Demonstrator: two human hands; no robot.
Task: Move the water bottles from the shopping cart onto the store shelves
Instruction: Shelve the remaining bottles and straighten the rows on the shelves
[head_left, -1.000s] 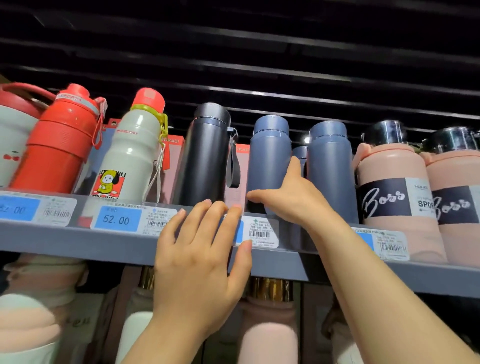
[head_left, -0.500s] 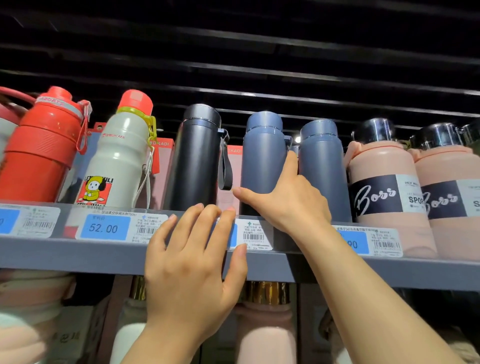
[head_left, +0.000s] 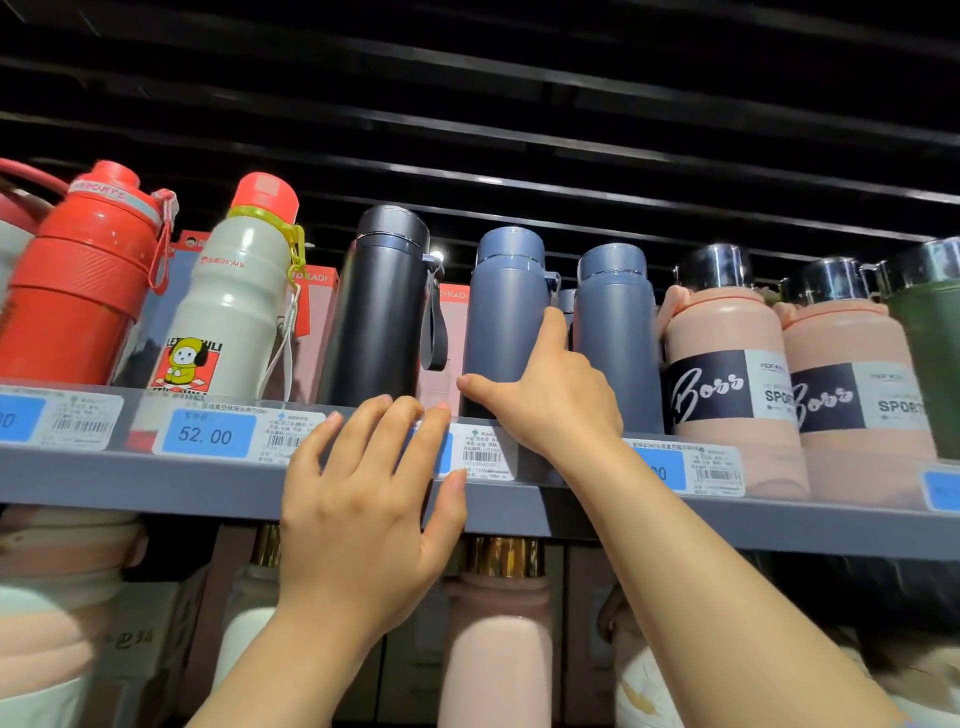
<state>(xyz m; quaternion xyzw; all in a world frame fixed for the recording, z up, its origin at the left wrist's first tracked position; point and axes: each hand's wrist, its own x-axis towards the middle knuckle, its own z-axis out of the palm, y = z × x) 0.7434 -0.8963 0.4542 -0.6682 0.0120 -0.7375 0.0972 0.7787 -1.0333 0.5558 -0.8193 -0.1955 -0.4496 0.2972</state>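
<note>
The right hand (head_left: 550, 400) grips the lower body of the slate-blue cylindrical insulated bottle (head_left: 506, 312), thumb and index finger curled round it. The bottle stands upright at the front edge of the grey metal shelf (head_left: 675, 525), between the black cylindrical flask (head_left: 382, 306) and a second slate-blue bottle (head_left: 615, 332). The left hand (head_left: 363, 519), fingers straight and spread, rests on the shelf's front edge.

light: bright frontal, dark above | glare: chrome caps (head_left: 714, 265) | edges: wide-angle bend, soft
</note>
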